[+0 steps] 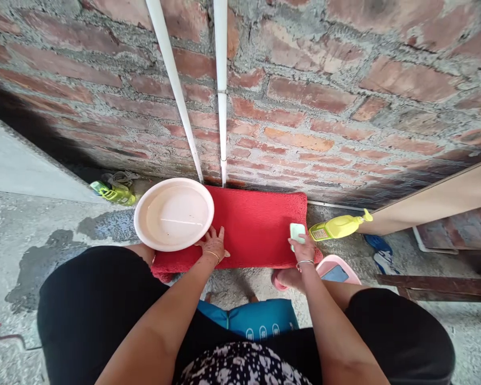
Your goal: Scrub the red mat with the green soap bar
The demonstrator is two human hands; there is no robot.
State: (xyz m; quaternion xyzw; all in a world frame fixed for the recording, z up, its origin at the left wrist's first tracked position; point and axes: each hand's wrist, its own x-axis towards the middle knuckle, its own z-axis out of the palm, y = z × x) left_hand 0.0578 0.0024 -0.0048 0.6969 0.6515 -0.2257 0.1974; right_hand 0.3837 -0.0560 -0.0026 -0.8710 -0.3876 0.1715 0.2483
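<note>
Red plush cloth [256,224] lies spread over a low, long surface against the wall. My left hand [214,245] rests on it with fingers spread, close beside the rim of a pale pink basin [144,224] that holds clear water. At the right end of the cloth, my right hand [303,248] is closed around a pale green rectangular block [297,232]. Whether this block is soap or a brush I cannot tell. Just right of that hand stands a yellow pump bottle [336,228].
A brick wall [304,96] with two white pipes [221,80] rises behind. A pink dish [355,276] holding a grey-blue flat item sits at lower right. A yellow-green bottle [118,195] stands left of the basin. Wet patches [44,262] mark the concrete floor.
</note>
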